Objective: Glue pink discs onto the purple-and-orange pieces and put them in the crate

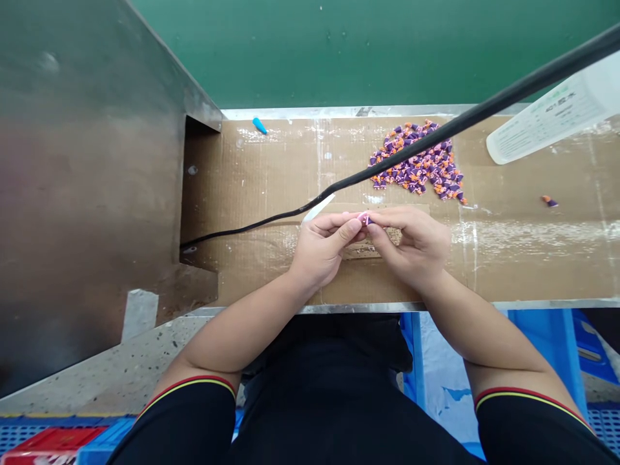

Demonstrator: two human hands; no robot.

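My left hand (322,248) and my right hand (411,245) meet at the fingertips over the cardboard-covered bench (271,168). Between the tips of both hands is a small pink and purple piece (365,219), pinched by thumb and forefinger on each side; its details are partly covered by the fingers. Behind my right hand lies a pile of small purple, orange and pink pieces (421,161). A white strip (318,208) pokes out beyond my left hand.
A black cable (252,226) crosses above the bench. At the left stands a metal box (92,161). A blue cap-like piece (260,125) lies at the back, a white bottle (547,123) back right, and one loose purple-orange piece (549,201) at the right.
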